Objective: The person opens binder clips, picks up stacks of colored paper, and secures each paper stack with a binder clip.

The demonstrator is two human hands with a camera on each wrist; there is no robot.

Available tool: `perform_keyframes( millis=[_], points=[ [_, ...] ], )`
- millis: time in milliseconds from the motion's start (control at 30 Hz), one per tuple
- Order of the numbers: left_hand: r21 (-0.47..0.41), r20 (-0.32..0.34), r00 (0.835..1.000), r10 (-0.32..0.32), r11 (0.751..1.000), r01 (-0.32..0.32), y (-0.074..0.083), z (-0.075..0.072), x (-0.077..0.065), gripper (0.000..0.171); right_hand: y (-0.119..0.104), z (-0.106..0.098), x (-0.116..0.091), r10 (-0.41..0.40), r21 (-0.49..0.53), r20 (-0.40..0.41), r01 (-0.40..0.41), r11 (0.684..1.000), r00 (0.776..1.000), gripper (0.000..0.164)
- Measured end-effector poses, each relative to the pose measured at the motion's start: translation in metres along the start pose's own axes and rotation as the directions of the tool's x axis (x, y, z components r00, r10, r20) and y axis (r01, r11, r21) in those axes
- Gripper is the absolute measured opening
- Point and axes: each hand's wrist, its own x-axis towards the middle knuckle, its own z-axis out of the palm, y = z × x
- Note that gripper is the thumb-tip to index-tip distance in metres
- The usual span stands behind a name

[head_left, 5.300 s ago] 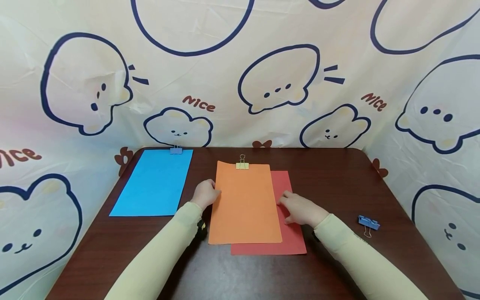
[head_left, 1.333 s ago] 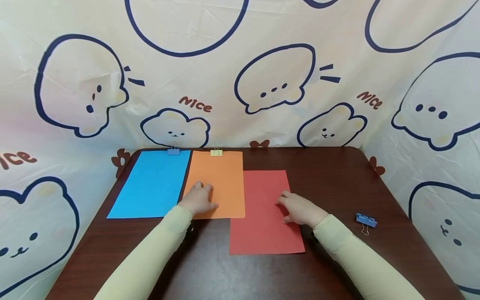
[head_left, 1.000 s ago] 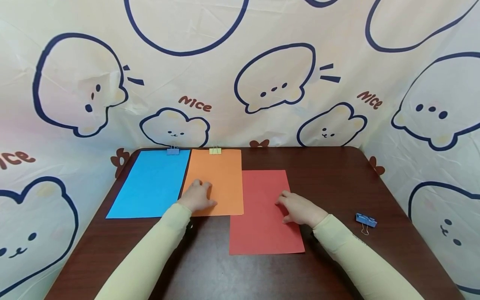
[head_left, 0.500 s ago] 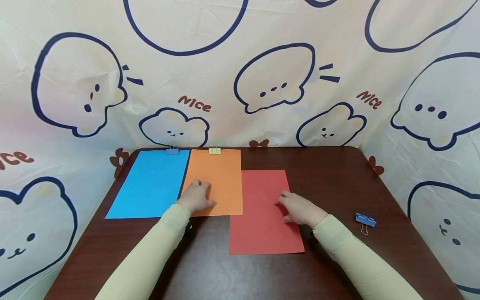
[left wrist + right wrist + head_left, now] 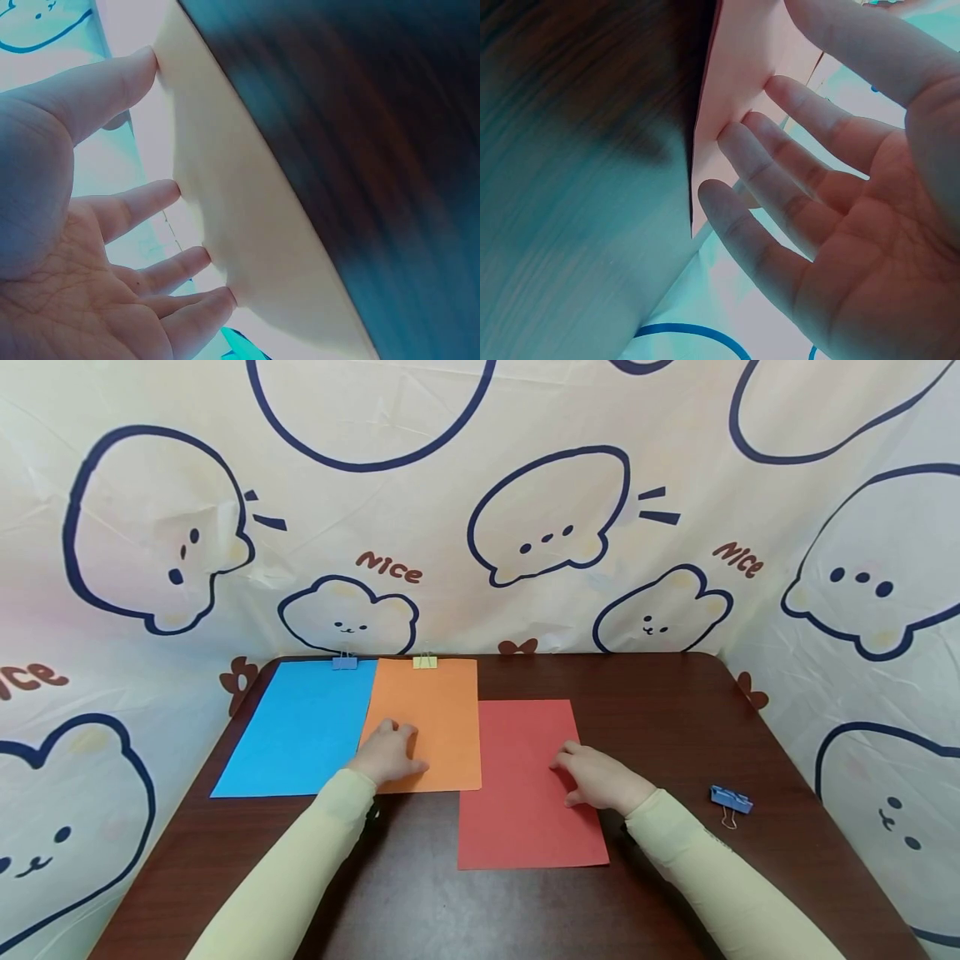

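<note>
My left hand (image 5: 387, 753) rests its spread fingertips on an orange sheet of paper (image 5: 442, 718), pressing it to the table. A yellow binder clip (image 5: 424, 662) sits on that sheet's top edge. The orange sheet's left edge meets a blue sheet (image 5: 300, 735), which has a blue binder clip (image 5: 344, 663) at its top. Over a red sheet (image 5: 525, 818), my right hand (image 5: 603, 779) touches the paper near its right edge with spread fingers. The red sheet carries no clip and lies nearer me than the other two. Both wrist views show the fingertips on the paper.
A loose blue binder clip (image 5: 731, 800) lies on the dark wooden table (image 5: 660, 710) right of my right hand. A light cloth (image 5: 555, 410) with cartoon drawings hangs behind and beside the table.
The orange sheet has gone from on top of the red sheet to beside the blue one. In the last half second my left hand has slid it slightly left. The right hand stayed put.
</note>
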Motion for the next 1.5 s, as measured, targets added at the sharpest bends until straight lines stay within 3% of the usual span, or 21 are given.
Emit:
perform_keyframes(
  millis=[1500],
  points=[
    [-0.008,0.011,1.0,-0.01,1.0,0.01,-0.0013,-0.0011,-0.0013,0.078,0.0027,-0.0027,-0.006,0.003,0.011,0.005,-0.003,1.0,1.0,0.053]
  ],
)
